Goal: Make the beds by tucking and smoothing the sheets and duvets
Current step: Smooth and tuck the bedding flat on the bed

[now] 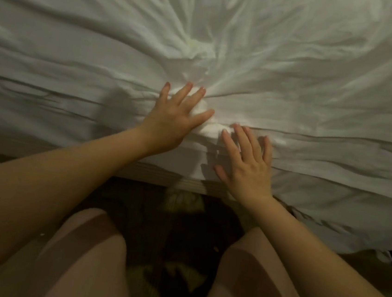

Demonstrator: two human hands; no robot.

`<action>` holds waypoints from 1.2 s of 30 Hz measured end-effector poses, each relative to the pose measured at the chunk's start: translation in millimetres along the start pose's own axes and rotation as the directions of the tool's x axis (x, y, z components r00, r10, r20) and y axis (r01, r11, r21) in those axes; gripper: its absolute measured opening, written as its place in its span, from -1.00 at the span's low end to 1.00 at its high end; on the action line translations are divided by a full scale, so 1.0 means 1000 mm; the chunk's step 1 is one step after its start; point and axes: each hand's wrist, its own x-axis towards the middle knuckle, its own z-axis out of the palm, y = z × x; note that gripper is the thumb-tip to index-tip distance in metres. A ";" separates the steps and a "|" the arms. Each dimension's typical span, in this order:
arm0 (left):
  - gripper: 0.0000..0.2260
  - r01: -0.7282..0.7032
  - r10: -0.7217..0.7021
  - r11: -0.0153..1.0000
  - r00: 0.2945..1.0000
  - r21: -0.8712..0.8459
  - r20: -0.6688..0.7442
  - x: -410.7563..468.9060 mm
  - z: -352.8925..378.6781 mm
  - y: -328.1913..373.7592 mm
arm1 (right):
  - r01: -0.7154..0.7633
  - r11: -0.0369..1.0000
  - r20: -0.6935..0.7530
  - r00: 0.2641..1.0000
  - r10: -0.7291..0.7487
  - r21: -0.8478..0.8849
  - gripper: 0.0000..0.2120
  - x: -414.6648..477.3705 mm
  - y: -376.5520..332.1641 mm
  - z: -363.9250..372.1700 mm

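Note:
A white, creased duvet [294, 74] covers the bed and fills the upper half of the view. Its near edge hangs over the bed's side, lower on the right. My left hand [176, 119] lies flat on the duvet near the edge, fingers spread and straight. My right hand [246, 163] presses flat on the duvet just to the right and closer to me, fingers straight. Creases fan out from a bunched spot [198, 51] beyond my left hand. A bright patch of light falls between my two hands.
A pale strip of the bed's side [163, 176] shows under the duvet's edge on the left. Below it lies a dark patterned floor [182, 219]. My knees in pinkish trousers [83, 245] are close to the bed.

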 end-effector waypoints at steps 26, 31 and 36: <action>-0.36 -0.029 0.014 0.989 0.994 0.146 0.107 -0.014 -0.004 -0.018 | -0.643 -0.201 0.632 0.558 0.538 0.739 -0.56 0.004 -0.088 0.024; -0.38 0.048 -0.059 0.997 0.978 0.063 0.202 -0.019 -0.013 -0.004 | -0.594 -0.136 0.573 0.651 0.498 0.793 -0.55 0.000 -0.103 -0.018; -0.35 0.007 0.003 0.998 0.989 -0.064 0.151 -0.035 -0.029 0.016 | -0.488 0.005 0.435 0.783 0.444 0.873 -0.54 0.006 -0.098 -0.054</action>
